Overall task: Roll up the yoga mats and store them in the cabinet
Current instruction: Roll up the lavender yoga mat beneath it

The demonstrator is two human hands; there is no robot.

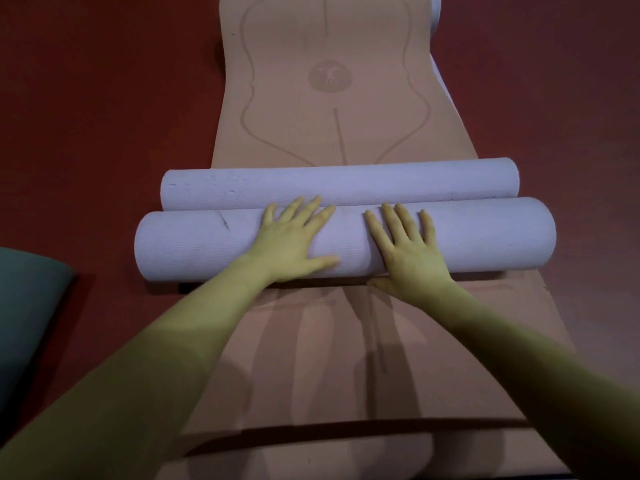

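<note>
Both forearms reach out so the left hand (292, 244) and right hand (407, 252) press flat, fingers spread, on the near lavender roll (485, 237), probably to keep it wound. It lies across the tan mat (311, 358) on the floor, touching a thinner far roll (381, 185).

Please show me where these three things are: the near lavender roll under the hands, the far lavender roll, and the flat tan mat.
near lavender roll (502, 237): head view, bare top right of the hands.
far lavender roll (346, 184): head view, middle of its side.
flat tan mat (329, 109): head view, printed surface beyond the rolls.
</note>
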